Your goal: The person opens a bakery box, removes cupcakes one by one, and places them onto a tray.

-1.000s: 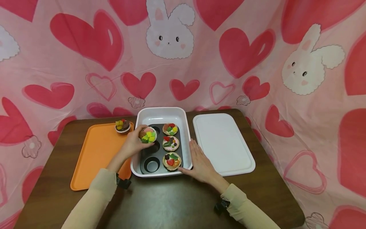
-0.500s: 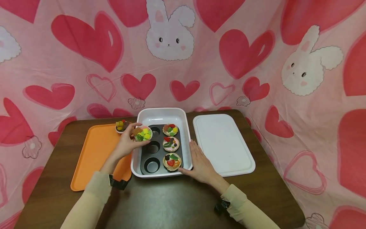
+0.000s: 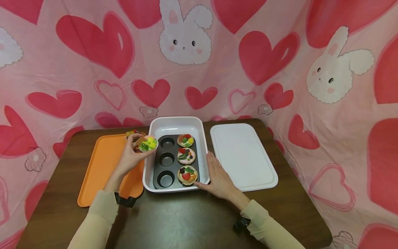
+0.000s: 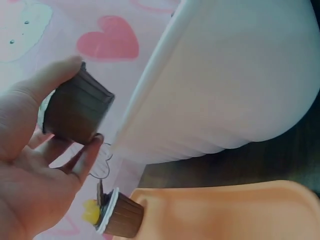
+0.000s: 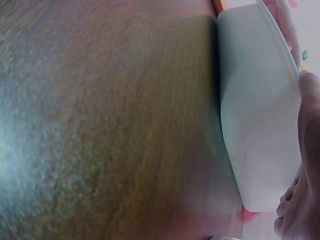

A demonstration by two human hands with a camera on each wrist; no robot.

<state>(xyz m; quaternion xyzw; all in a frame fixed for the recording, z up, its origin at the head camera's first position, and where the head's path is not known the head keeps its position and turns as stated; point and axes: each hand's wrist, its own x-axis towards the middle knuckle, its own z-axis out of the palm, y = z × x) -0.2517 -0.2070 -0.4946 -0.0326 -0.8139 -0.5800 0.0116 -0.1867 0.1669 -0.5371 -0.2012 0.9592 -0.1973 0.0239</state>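
Observation:
My left hand (image 3: 129,155) pinches a toy cupcake (image 3: 147,144) between thumb and fingers. Yellow, green, pink and brown pieces top it, and its dark brown cup (image 4: 80,107) faces the left wrist camera. It is raised over the gap between the orange tray (image 3: 105,162) and the white tub (image 3: 174,121). Inside the tub lies a dark muffin tin (image 3: 172,166), with three fruit-topped tarts (image 3: 186,156) down its right column and dark cups showing on the left. My right hand (image 3: 219,178) rests with straight fingers along the tub's right wall, thumb at the near corner.
Another cupcake (image 4: 125,217), with a brown wrapper and yellow topping, sits at the orange tray's far right corner, partly behind my left hand in the head view. A white board (image 3: 244,157) lies right of the tub. The brown table (image 3: 192,221) meets a pink heart-patterned cloth (image 3: 199,76).
My left hand has moved left with the cupcake, from above the muffin tin's left column to the tub's left rim, beside the tray. The right hand has stayed in place.

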